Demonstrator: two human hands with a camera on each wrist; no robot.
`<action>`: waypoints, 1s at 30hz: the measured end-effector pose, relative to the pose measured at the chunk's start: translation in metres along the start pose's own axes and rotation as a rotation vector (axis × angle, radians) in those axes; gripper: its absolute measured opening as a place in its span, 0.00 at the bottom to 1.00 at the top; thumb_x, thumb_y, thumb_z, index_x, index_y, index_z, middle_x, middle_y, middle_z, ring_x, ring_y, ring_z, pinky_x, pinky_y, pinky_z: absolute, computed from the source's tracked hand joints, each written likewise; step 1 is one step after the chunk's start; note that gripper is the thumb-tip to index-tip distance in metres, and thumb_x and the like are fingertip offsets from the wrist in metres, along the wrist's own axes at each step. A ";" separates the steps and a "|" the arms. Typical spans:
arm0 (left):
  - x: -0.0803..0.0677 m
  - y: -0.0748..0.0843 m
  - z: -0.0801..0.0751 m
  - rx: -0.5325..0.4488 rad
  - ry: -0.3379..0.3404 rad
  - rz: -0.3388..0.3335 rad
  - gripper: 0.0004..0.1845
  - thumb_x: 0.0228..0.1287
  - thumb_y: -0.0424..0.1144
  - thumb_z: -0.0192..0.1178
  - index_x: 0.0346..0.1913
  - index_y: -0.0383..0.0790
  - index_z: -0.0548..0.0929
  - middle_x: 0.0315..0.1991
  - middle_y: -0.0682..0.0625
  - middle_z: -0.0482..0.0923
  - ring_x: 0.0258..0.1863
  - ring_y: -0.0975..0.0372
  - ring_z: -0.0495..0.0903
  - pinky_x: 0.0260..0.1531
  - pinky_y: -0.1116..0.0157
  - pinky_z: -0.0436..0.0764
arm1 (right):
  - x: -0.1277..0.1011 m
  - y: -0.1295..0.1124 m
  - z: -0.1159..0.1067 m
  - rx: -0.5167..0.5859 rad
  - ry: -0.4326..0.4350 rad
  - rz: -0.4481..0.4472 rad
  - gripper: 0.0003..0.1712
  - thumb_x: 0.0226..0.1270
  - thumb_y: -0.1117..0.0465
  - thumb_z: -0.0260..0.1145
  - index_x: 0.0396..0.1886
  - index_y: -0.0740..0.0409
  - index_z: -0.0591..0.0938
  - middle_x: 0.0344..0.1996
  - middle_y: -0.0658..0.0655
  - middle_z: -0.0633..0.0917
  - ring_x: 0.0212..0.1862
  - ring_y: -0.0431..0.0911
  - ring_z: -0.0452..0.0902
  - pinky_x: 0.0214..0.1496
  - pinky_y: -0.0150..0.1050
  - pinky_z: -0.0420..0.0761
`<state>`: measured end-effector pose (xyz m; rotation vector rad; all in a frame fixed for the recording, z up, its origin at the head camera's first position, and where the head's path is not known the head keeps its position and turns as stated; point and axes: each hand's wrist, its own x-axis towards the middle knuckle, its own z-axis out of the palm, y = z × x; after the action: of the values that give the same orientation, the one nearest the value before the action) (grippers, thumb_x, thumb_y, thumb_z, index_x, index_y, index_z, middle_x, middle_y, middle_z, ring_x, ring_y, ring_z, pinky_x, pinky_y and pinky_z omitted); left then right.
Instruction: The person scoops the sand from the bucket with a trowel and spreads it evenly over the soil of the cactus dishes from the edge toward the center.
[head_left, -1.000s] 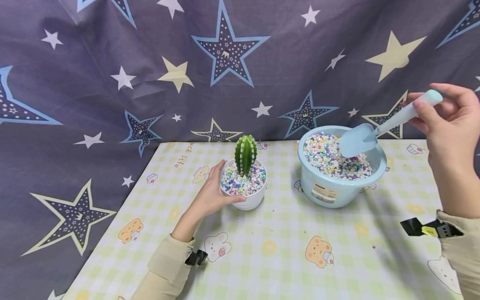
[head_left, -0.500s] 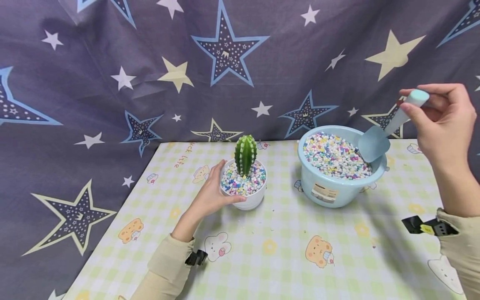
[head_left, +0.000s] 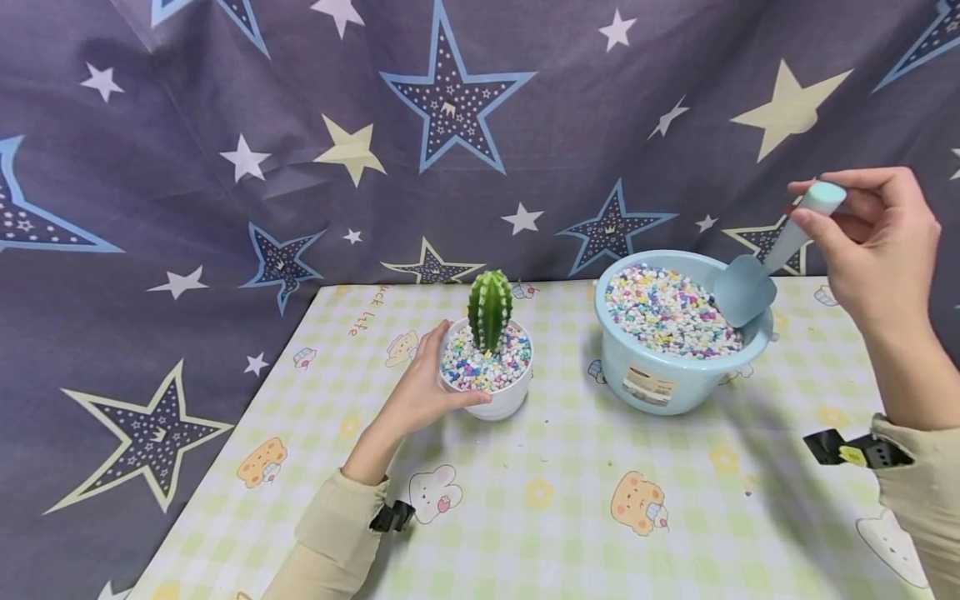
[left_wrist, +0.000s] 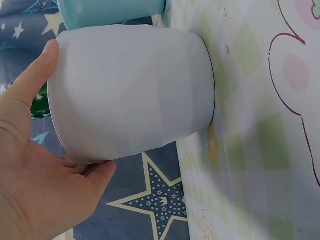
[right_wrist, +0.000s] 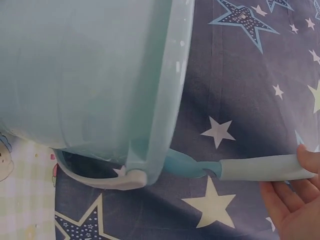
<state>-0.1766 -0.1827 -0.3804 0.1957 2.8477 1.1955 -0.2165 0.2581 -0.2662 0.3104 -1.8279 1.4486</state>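
My left hand (head_left: pixel 423 387) grips a white flowerpot (head_left: pixel 504 403), thumb at the front of the rim and fingers round its left side. A green cactus (head_left: pixel 491 313) stands upright in the pot, in multicoloured pebbles (head_left: pixel 480 367). In the left wrist view the pot's wall (left_wrist: pixel 132 92) fills the middle. My right hand (head_left: pixel 885 254) pinches the handle of a light blue hand shovel (head_left: pixel 744 290). The shovel slants down, its blade tip at the pebbles (head_left: pixel 667 308) against the right inside wall of a light blue bucket (head_left: pixel 693 390). In the right wrist view the bucket wall hides most of the blade.
A green-and-white checked tablecloth (head_left: pixel 570 542) with cartoon prints covers the table. Behind it hangs a dark curtain (head_left: pixel 480 217) with stars. The bucket has a side handle (right_wrist: pixel 100 181). A few small crumbs lie on the cloth in front of the pot.
My right hand has moved left and the shovel has tilted steeper, its blade shifting from over the bucket's middle to its right inside wall. My left hand and the pot stay in place.
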 end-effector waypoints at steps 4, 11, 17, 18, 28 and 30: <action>0.000 0.000 0.000 -0.002 -0.001 0.000 0.69 0.42 0.56 0.80 0.81 0.48 0.43 0.81 0.42 0.44 0.79 0.44 0.51 0.75 0.39 0.56 | 0.001 0.004 -0.001 -0.031 0.011 0.029 0.20 0.61 0.75 0.69 0.53 0.61 0.80 0.40 0.38 0.89 0.41 0.29 0.87 0.47 0.17 0.81; 0.001 -0.002 0.001 0.001 0.000 0.008 0.69 0.42 0.56 0.80 0.81 0.47 0.43 0.81 0.42 0.43 0.79 0.43 0.51 0.74 0.39 0.56 | 0.003 0.012 -0.002 -0.067 0.009 0.046 0.20 0.62 0.72 0.69 0.54 0.59 0.79 0.39 0.35 0.88 0.40 0.28 0.86 0.44 0.16 0.80; 0.001 -0.001 0.002 -0.001 0.001 0.015 0.69 0.42 0.55 0.80 0.81 0.47 0.43 0.81 0.42 0.44 0.79 0.44 0.51 0.75 0.40 0.56 | 0.006 0.020 -0.006 -0.045 -0.028 0.128 0.19 0.64 0.73 0.67 0.53 0.54 0.78 0.38 0.35 0.88 0.37 0.26 0.85 0.39 0.15 0.81; 0.001 -0.001 0.002 0.000 0.001 0.016 0.69 0.42 0.55 0.80 0.81 0.46 0.43 0.81 0.42 0.44 0.79 0.44 0.51 0.75 0.40 0.56 | 0.007 0.021 -0.006 -0.039 -0.040 0.142 0.19 0.65 0.72 0.66 0.53 0.54 0.77 0.38 0.34 0.88 0.37 0.26 0.85 0.39 0.15 0.80; 0.001 -0.003 0.002 0.010 0.003 0.016 0.69 0.43 0.56 0.80 0.81 0.46 0.43 0.81 0.41 0.43 0.78 0.42 0.52 0.74 0.39 0.57 | 0.015 0.043 -0.014 0.037 -0.220 0.273 0.16 0.71 0.69 0.61 0.51 0.48 0.72 0.35 0.32 0.88 0.36 0.25 0.85 0.39 0.16 0.80; 0.002 -0.003 0.003 0.008 -0.004 0.019 0.69 0.43 0.56 0.80 0.81 0.45 0.43 0.81 0.40 0.43 0.78 0.42 0.52 0.74 0.39 0.57 | 0.013 0.051 -0.018 0.123 -0.246 0.315 0.15 0.71 0.70 0.60 0.49 0.48 0.71 0.34 0.35 0.89 0.35 0.27 0.86 0.38 0.18 0.82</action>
<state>-0.1782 -0.1827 -0.3843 0.2254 2.8540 1.1862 -0.2487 0.2945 -0.2930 0.2802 -2.0576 1.8113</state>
